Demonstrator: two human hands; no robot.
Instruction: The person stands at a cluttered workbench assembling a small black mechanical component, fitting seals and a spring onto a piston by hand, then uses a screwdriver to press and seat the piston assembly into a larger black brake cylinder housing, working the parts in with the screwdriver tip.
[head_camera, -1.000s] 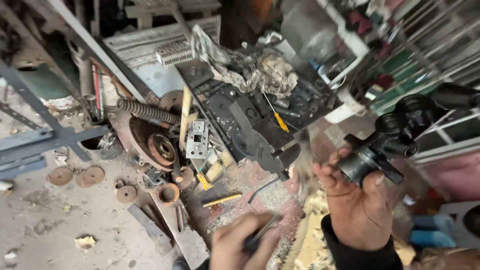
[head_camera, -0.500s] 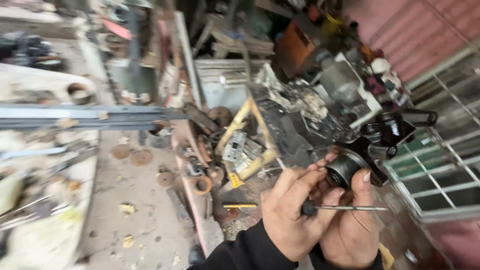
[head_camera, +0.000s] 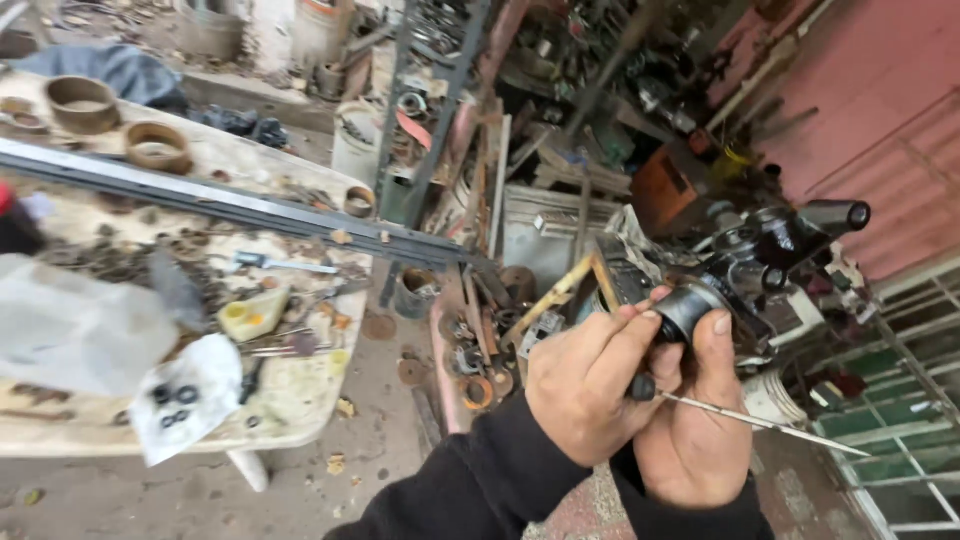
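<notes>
Cluttered pale tabletop (head_camera: 300, 395) at 9 o'clock. Left hand (head_camera: 585, 385), centre, fingers pinched on the black cylindrical end of a greasy metal pump assembly (head_camera: 760, 270). Right hand (head_camera: 690, 420), at 4 o'clock, clamped around a thin pointed metal rod (head_camera: 770, 425).

This is a repair workshop for machines, crowded and dirty. To the left of the hands stands a worn table (head_camera: 300, 400) covered with small metal parts, tools, black rubber rings on a white sheet (head_camera: 185, 395) and two rusty metal rings (head_camera: 120, 125). A long steel bar (head_camera: 230, 205) lies across it. Beyond the hands, shelves and racks (head_camera: 440, 110) hold scrap metal, springs, pipes and old machine pieces. Just left of the hands, rusty discs and bearings (head_camera: 475, 375) lie in a heap on the dusty concrete floor (head_camera: 390, 440). To the right of the hands there is a pink metal shutter (head_camera: 880, 130) and a green window grille (head_camera: 890, 420).
</notes>
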